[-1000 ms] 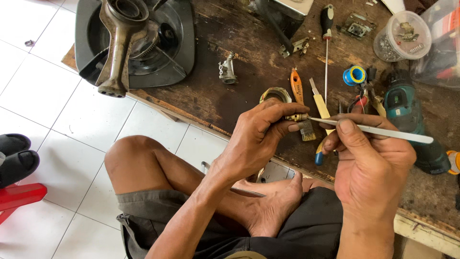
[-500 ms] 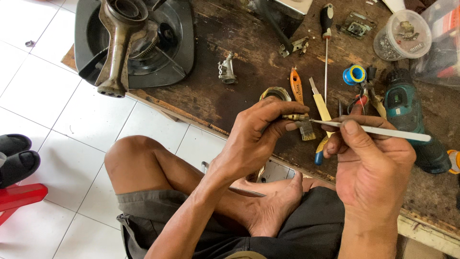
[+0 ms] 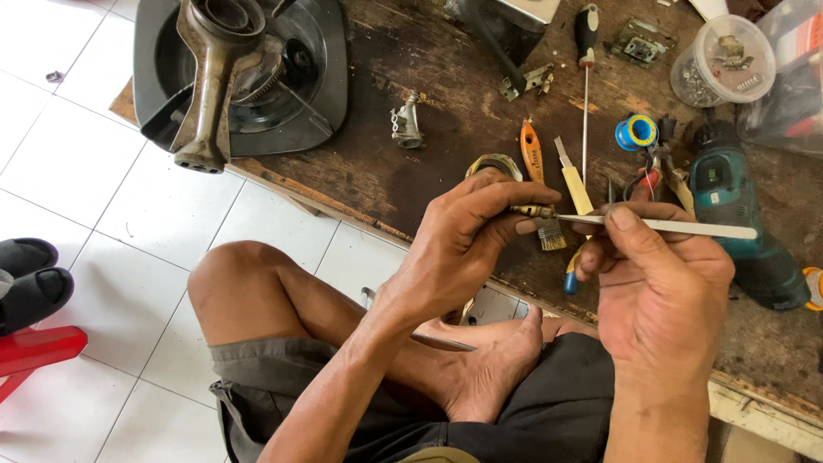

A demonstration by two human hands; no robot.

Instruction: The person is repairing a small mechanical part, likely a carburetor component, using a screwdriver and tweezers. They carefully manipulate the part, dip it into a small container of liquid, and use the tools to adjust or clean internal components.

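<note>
Crowding the hands: screwdriver [image 3: 585, 77], drill [image 3: 744, 225], tape roll [image 3: 636, 131], brush [image 3: 549, 233].

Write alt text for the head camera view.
A seated person's left hand pinches a small brass fitting while the right hand holds a thin pale metal tool to its tip, above a dark worn wooden board bearing a teal drill and a black stove body.

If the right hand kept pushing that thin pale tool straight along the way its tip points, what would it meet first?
The right hand aims the pale tool leftward. First in line is the small brass fitting pinched in the left hand; they look touching already, though depth is unclear.
</note>
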